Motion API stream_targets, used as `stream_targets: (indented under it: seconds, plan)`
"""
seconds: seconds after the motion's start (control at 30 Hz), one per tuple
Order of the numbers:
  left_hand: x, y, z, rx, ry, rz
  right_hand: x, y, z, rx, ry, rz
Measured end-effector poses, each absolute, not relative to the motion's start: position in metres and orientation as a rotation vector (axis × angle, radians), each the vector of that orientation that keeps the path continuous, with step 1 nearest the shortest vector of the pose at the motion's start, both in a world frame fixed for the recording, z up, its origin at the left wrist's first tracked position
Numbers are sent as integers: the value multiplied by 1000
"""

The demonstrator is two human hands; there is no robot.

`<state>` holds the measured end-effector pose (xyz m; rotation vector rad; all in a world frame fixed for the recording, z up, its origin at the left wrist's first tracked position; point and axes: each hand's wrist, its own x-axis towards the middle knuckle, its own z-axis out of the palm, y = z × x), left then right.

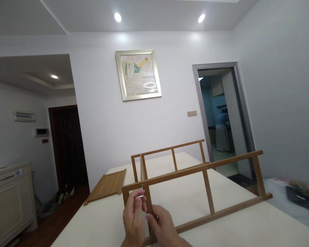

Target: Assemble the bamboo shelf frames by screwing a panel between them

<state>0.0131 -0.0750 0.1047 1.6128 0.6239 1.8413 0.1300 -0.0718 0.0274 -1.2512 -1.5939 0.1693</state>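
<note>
A wooden frame (pixel 180 174) made of two ladder-like sides stands on its long edge on the white table. At the near side's left end, my left hand (pixel 134 218) pinches a small silver hex key (pixel 141 195), its tip up against the top rail. My right hand (pixel 164 224) is closed around a short crossbar of the same side, just right of the left hand. Part of that crossbar is hidden behind my fingers. A slatted wooden panel (pixel 108 185) lies flat on the table, left of the frame.
The white table (pixel 92 223) reaches toward the wall. On the right, a plastic-covered surface (pixel 280 195) holds dark items. A cabinet (pixel 10 202) stands at the left. Through the doorway a person (pixel 222 130) stands in another room.
</note>
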Motion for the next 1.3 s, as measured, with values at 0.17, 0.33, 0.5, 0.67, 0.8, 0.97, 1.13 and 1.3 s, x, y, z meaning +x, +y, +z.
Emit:
stream_targets:
  seconds: [0.17,0.33,0.5,0.67,0.8,0.97,1.13,1.3]
  plan:
    - [18,-79,111,1489,524,1744,130,-72,28,-1255,-1588,166]
    - [19,-87,123,1436,518,1701,129,-72,28,-1237,-1590,170]
    - [20,-91,128,1347,534,1684,130,-70,26,-1210,-1583,174]
    - [20,-90,128,1342,551,1705,129,-71,26,-1220,-1582,156]
    - [20,-90,129,1347,602,1697,129,-73,29,-1232,-1591,173]
    - [23,-94,134,1311,682,1713,129,-73,30,-1232,-1587,192]
    - [23,-99,140,1281,689,1717,130,-72,28,-1213,-1591,197]
    - [25,-99,140,1224,695,1691,131,-71,27,-1207,-1590,195]
